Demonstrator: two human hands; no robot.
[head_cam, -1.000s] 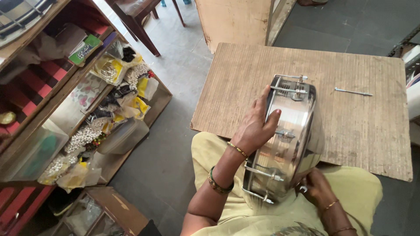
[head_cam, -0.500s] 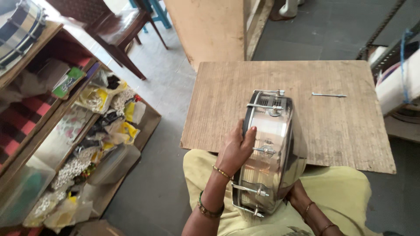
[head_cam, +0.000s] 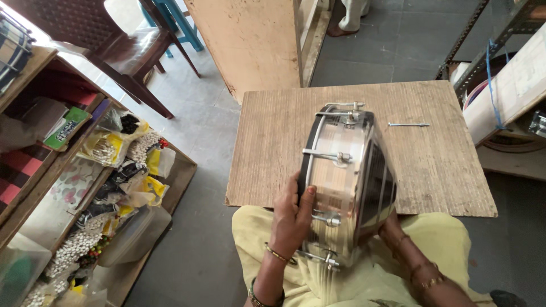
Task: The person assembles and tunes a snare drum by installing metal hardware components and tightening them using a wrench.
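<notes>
I've got the shiny round metal drum with chrome tension rods (head_cam: 347, 182) stood on its edge, partly over my lap and leaning against the near edge of the low bare wooden board table (head_cam: 443, 170). My left hand (head_cam: 291, 219) is pressed flat on the shell, fingers spread and wrapping the dark rim. My right hand (head_cam: 392, 224) is behind the drum's face, mostly hidden; I cannot tell how its fingers sit.

Risks, as I judge them: the drum is on edge, so it could roll or tip off my lap if my left palm slips on the polished shell. The protruding rod ends could snag my bangles or the yellow cloth of my clothes. The loose thin metal rod (head_cam: 408, 124) lying apart on the table could get knocked off if the drum swings that way.

Containers: the wooden shelf unit (head_cam: 170, 187) on my left holds clear plastic bags of white beads (head_cam: 71, 250), yellow packets and dark bits. A translucent plastic tub (head_cam: 133, 236) sits there too, contents unclear.
</notes>
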